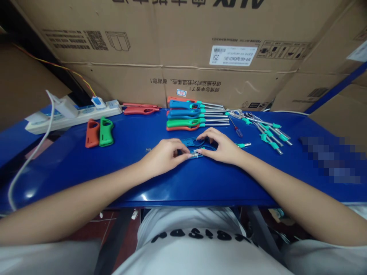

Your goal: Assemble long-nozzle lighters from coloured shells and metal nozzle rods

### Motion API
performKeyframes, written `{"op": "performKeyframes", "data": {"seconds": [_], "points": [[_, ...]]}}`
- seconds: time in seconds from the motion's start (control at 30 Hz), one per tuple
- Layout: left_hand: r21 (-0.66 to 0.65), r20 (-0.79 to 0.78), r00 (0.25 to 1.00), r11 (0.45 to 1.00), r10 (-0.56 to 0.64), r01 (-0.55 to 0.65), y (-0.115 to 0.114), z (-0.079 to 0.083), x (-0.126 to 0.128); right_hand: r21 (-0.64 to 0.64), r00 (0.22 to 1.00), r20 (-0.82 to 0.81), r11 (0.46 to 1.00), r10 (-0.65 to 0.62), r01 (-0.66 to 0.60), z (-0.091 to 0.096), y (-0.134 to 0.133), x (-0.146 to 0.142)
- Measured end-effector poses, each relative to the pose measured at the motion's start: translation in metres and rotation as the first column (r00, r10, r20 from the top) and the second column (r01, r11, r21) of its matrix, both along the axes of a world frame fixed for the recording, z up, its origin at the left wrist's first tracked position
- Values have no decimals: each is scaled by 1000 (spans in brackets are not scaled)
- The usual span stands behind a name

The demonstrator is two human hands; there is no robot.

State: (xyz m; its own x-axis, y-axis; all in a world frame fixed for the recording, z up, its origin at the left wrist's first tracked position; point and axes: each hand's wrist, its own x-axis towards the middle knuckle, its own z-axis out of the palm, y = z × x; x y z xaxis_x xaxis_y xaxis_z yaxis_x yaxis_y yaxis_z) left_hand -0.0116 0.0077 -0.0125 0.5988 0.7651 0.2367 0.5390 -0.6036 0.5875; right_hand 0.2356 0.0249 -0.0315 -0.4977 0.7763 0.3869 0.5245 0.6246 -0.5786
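On the blue table, an opened blue lighter casing lies between my two hands, with small clear and whitish inner parts showing in it. My left hand is closed at the casing's left end, thumb and fingers bent onto it. Curled over the other side, my right hand presses its thumb near the whitish parts, its fingers on the blue plastic. A metal lighter tube with a teal collar sticks out to the right. My fingers hide much of the casing.
Behind the hands lie several stacked long-nosed lighters, a screwdriver and loose tubes with teal collars. Orange and green casings lie left, near a power strip. A cardboard wall stands behind.
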Motion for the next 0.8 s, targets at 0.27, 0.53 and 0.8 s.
{"op": "performKeyframes", "data": {"seconds": [0.27, 0.53, 0.8], "points": [[-16, 21, 1000, 1000, -4, 4, -2, 2, 1, 6, 1000, 8, 1000, 0, 0, 1, -1, 0], [-25, 43, 998, 999, 39, -38, -4, 1, 2, 35, 1000, 27, 999, 7, -8, 0, 0, 1], [-10, 21, 999, 999, 50, -49, -1, 0, 0, 32, 1000, 23, 999, 7, -8, -1, -1, 1]]}}
